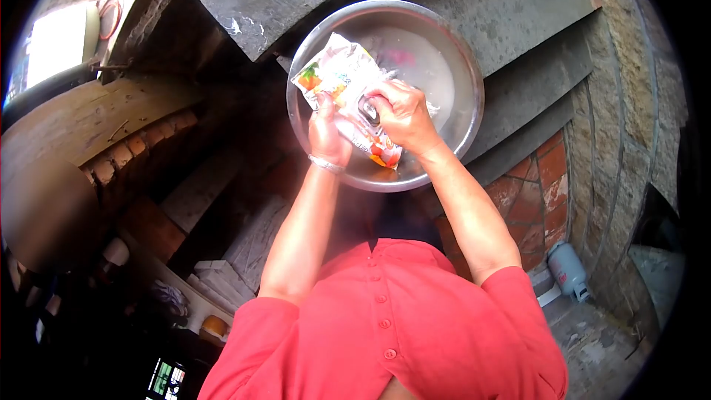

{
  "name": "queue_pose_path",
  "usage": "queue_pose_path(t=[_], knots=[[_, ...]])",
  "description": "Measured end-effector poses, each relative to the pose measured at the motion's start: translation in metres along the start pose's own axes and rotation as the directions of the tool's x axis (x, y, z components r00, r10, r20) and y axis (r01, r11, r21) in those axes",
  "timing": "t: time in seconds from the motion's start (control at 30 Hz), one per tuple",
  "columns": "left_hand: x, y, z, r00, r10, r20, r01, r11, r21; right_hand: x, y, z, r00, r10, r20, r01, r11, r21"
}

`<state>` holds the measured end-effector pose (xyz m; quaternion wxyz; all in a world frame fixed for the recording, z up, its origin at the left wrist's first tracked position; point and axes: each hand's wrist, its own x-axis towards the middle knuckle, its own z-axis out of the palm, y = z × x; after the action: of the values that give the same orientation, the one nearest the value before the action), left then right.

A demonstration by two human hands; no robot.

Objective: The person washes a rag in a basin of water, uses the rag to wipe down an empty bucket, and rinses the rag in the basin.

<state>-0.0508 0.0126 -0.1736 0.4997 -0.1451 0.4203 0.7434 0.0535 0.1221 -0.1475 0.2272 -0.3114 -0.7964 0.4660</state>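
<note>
My left hand (pixel 328 135) is closed on the lower left edge of a printed plastic bag (pixel 337 78), with the thumb on top. White with orange, green and red pictures, the bag is tilted over a large round metal basin (pixel 474 104). My right hand (pixel 404 115) is a fist at the bag's right side, its thumb beside a dark oval spot that may be a handle hole. Its fingertips are hidden. Cloudy whitish liquid (pixel 437 67) lies in the basin, with a blurred pink patch near the far side.
Grey stone slabs (pixel 474 0) border the basin at the back and right. A rough stone wall (pixel 629 89) runs along the right, with a grey gas cylinder (pixel 568 268) on the floor by it. Wooden boards (pixel 259 241) lie at the lower left.
</note>
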Motion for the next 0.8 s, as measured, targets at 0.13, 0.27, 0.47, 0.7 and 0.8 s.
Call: queue_pose_path(t=[0.13, 0.27, 0.47, 0.7, 0.8], knots=[[-0.002, 0.000, 0.001, 1.000, -0.003, -0.010, 0.003, 1.000, 0.022, 0.004, 0.010, -0.001, 0.976, 0.219, 0.016, -0.218, 0.975, -0.041], [-0.002, 0.002, 0.001, 1.000, -0.010, -0.018, 0.010, 1.000, 0.010, 0.005, 0.010, 0.001, 0.969, 0.246, 0.012, -0.246, 0.969, 0.032], [0.000, 0.006, 0.010, 1.000, -0.011, 0.016, 0.010, 0.996, 0.087, 0.015, -0.007, -0.003, 0.993, 0.112, 0.046, -0.109, 0.992, -0.070], [0.002, 0.000, 0.011, 0.998, 0.013, -0.069, -0.008, 0.997, 0.079, 0.017, -0.007, 0.004, 0.992, -0.044, 0.121, 0.051, 0.997, -0.056], [0.006, 0.001, 0.013, 0.997, 0.026, -0.067, -0.021, 0.997, 0.073, 0.008, -0.015, 0.008, 0.977, -0.119, 0.177, 0.133, 0.989, -0.068]])
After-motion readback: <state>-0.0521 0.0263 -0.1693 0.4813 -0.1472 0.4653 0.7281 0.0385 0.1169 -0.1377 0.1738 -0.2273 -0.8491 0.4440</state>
